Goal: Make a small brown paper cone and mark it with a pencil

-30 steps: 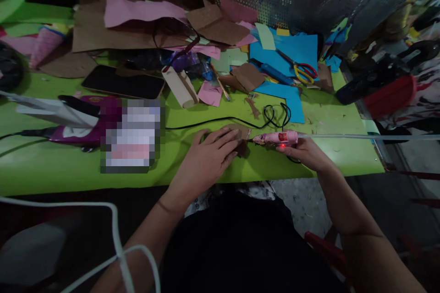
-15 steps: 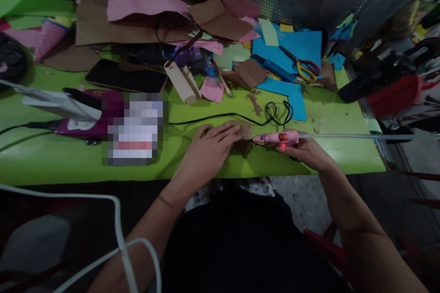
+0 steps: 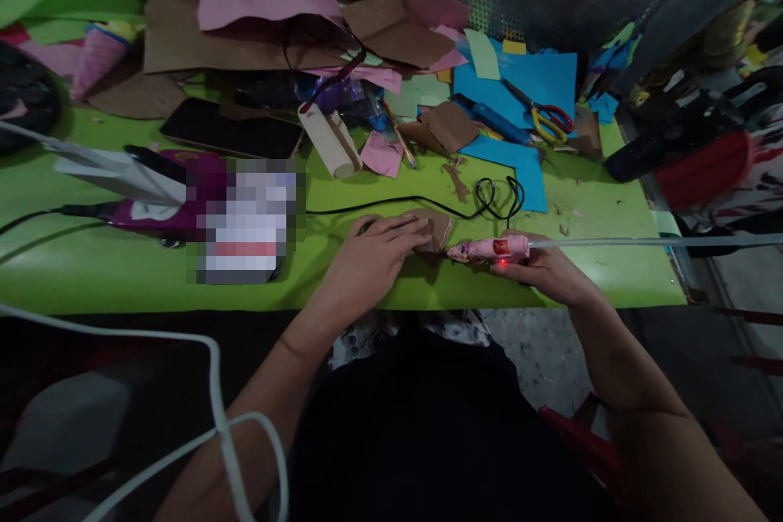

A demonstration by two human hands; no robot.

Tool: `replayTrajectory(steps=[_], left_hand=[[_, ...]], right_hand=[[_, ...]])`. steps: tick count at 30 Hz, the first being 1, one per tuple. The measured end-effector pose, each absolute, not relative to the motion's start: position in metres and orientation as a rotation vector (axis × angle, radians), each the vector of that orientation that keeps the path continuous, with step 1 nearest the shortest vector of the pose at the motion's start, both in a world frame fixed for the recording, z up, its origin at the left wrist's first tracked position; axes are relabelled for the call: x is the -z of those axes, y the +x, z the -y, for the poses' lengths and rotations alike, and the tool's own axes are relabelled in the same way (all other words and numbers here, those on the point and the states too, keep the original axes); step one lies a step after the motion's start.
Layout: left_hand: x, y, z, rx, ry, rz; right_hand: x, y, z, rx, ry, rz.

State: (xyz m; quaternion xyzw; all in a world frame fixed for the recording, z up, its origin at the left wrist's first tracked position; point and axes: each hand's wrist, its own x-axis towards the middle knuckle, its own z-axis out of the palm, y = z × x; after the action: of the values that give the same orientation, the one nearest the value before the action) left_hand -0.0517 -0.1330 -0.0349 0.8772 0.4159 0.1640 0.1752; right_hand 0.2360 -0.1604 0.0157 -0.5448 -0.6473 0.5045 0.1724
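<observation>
My right hand (image 3: 544,271) is closed around a pink hot glue gun (image 3: 489,249), whose red light is lit. A long translucent glue stick (image 3: 617,242) sticks out of its back end to the right. The gun's nozzle points left, at the edge of a small brown piece of paper or card (image 3: 435,233). My left hand (image 3: 382,249) lies flat over the left part of that brown piece, fingers stretched out, pressing it on the green table (image 3: 342,294). Whether the nozzle touches the piece I cannot tell.
A black cord (image 3: 391,201) runs across the table behind my hands. Scissors (image 3: 544,118), a blue cutter (image 3: 495,121), a pencil (image 3: 400,137), a cream roll (image 3: 330,143) and a phone (image 3: 229,126) lie farther back. A white cable (image 3: 214,375) hangs in front at left.
The glue gun's nozzle has shifted slightly left and down along the brown piece's edge. My left hand stays on the piece. The whole view has shifted a little.
</observation>
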Motion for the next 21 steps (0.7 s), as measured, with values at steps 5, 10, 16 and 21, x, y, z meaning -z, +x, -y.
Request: replayTrajectory(steps=[5, 10, 16, 21], left_hand=[[0.0359, -0.0525, 0.1319, -0.489, 2.439, -1.182], [0.0366, -0.0522, 0.1317, -0.513, 2.407, -1.176], [0.0366, -0.0521, 0.1315, -0.509, 2.408, -1.177], [0.036, -0.052, 0.1312, -0.499, 2.405, -1.185]], right_hand=[[-0.017, 0.2355, 0.1619, -1.496, -1.519, 1.825], [-0.0171, 0.2366, 0.1607, -1.487, -1.497, 1.835], [-0.0174, 0.238, 0.1612, -1.467, -1.513, 1.88], [-0.0182, 0.237, 0.1619, -1.418, -1.551, 1.88]])
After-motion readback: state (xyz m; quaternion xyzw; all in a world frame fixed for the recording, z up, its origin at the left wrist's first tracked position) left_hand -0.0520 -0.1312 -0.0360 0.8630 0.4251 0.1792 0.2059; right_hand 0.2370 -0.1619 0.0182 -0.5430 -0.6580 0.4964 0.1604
